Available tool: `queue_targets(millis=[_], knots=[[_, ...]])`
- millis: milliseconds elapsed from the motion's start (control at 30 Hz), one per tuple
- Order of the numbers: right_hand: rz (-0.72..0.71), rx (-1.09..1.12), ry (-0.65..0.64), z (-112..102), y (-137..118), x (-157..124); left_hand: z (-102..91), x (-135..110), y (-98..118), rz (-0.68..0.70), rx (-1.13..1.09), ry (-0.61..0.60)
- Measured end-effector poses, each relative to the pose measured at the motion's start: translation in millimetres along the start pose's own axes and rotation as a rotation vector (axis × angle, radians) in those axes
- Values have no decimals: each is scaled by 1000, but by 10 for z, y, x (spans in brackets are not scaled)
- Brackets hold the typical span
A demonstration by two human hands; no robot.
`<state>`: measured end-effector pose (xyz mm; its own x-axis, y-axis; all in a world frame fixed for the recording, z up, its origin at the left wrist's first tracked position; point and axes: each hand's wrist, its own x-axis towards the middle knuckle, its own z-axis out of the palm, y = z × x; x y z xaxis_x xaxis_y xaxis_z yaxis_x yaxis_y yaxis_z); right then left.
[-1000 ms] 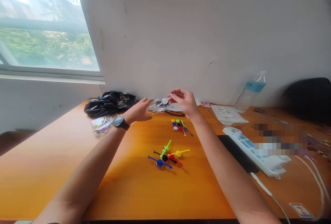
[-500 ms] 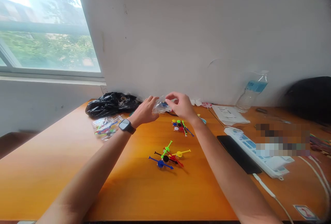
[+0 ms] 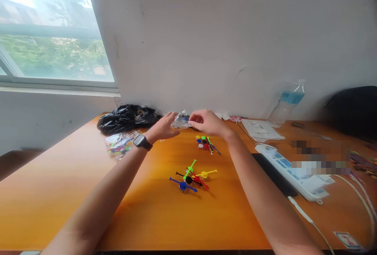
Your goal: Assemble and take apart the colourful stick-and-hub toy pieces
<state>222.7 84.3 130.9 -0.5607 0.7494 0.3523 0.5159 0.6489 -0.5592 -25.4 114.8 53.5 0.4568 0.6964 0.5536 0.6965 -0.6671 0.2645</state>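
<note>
In the head view, 2 bare hands meet over the far part of the wooden table (image 3: 153,219), with a crumpled clear plastic bag (image 3: 179,121) between them. The left hand (image 3: 161,126), with a smartwatch (image 3: 142,142) at its wrist, has its fingers stretched and its thumb set apart, beside the bag's left edge; whether it touches the film cannot be told. The right hand (image 3: 208,122) has its thumb and fingers bent together at the bag's right edge, but the picture does not show whether they pinch it. Something dark blue shows at that side of the bag, too small to make out.

The bag looks very light, limp and rather slick, so it would likely crease and slide under a loose touch. A pinch of thumb and fingertip on a gathered edge should hold better than a flat palm; thin film like this could tear if pulled hard.

Nearer the person lie 5 arrow spinners (image 3: 188,181) in blue, black, red, green and yellow, overlapping. Their slim arms look stiff yet easy to bend; the round hub seems the safer hold. Behind them are small coloured discs (image 3: 200,145) with loose arrows (image 3: 211,145) just beside. A packet of coloured pieces (image 3: 120,145) lies left, near a black plastic bag (image 3: 125,118).
</note>
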Motion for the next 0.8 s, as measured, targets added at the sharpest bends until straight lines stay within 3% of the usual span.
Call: queue_targets(millis=[67,133,300,400,567,700,800], knots=[[10,-63,-23,-28,-28,-17,23,-25,-76,-15,14,-37],[6,-86,-148,-40,-38,-31,45,-53,-145,-30,19,-67],[117,-106,-776,135,145,-6,92,-102,-236,-36,24,-96],[163,-135,-957,365,341,37,105,-107,-246,-55,24,-125],[177,-100,-964,565,527,83,82,-87,-241,-32,30,-128],[98,-7,-868,402,473,82,56,-72,-245,-14,13,-133],[62,76,-716,186,345,54,53,-71,-249,-8,4,-142]])
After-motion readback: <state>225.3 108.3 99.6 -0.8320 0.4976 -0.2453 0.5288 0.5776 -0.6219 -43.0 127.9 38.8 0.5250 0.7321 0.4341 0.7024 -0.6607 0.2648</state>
